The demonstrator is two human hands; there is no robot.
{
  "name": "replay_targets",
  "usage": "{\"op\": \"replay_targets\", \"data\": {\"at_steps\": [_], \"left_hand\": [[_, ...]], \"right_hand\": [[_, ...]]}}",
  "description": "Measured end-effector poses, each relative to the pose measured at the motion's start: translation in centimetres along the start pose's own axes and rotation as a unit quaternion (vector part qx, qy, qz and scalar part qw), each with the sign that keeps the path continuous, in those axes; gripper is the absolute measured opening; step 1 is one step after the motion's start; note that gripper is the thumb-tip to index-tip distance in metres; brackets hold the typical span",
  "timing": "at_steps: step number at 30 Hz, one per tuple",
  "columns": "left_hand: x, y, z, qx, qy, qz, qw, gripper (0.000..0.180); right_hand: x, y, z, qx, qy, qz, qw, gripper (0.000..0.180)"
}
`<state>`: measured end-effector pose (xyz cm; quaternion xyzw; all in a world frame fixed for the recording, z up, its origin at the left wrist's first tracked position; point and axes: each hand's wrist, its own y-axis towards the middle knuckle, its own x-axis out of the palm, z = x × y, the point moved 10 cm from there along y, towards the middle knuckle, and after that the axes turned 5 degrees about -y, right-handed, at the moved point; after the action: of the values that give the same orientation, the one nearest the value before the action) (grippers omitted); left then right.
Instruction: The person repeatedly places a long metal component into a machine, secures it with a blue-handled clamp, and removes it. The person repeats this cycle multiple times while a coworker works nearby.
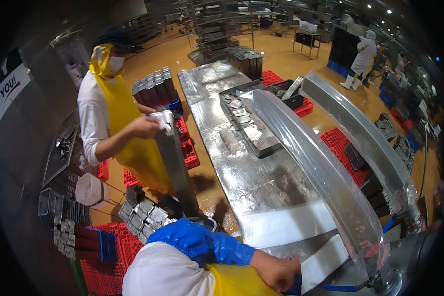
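Note:
My left hand [276, 272], below a blue sleeve cover [202, 241], is at the near end of the metal table [227, 172]. Its fingers are curled, and I cannot make out what lies in them. Close against it, my right hand is mostly hidden; a bit of dark blue cuff [295, 286] shows there. Beside my hands lies a narrow white sheet [324, 262], with a wider white sheet [288, 224] flat on the table beyond it.
A long plastic-covered metal chute [311, 153] arches over the table's right side; another chute [362, 133] stands farther right. A shallow tray [266, 140] holds metal pieces. At left, a co-worker in a yellow apron [145, 163] holds a tall metal mould [175, 167]. Red crates [101, 274] and stacked moulds [145, 217] flank me.

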<state>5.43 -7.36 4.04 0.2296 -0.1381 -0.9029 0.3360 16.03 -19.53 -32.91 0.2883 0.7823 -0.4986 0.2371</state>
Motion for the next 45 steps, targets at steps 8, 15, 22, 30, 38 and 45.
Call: {"op": "replay_targets", "data": {"at_steps": [8,15,22,30,38,45], "left_hand": [[-6.4,-9.7,-2.1,-0.219,-0.090,0.035,0.971,0.032],[-7.9,-13.4,1.0,-0.185,-0.211,-0.022,0.960,0.050],[-6.4,-9.8,3.0,-0.222,-0.282,-0.063,0.931,0.034],[-4.6,-9.3,2.6,-0.236,-0.197,-0.072,0.949,0.060],[-5.2,-13.3,3.6,-0.378,-0.188,-0.021,0.906,0.043],[-5.2,-15.6,2.6,-0.387,-0.221,0.257,0.857,0.045]], "right_hand": [[0.4,2.4,-1.3,0.018,-0.014,-0.014,1.000,0.094],[2.5,4.2,0.2,0.016,-0.065,0.008,0.998,0.083],[1.7,1.9,-0.6,-0.006,0.018,0.023,1.000,0.089],[0.5,2.0,1.1,-0.095,-0.004,0.170,0.981,0.070],[-4.3,-1.4,-12.7,-0.114,0.039,0.261,0.958,0.026],[1.0,-0.3,-20.4,-0.225,-0.039,0.205,0.952,0.027]]}}
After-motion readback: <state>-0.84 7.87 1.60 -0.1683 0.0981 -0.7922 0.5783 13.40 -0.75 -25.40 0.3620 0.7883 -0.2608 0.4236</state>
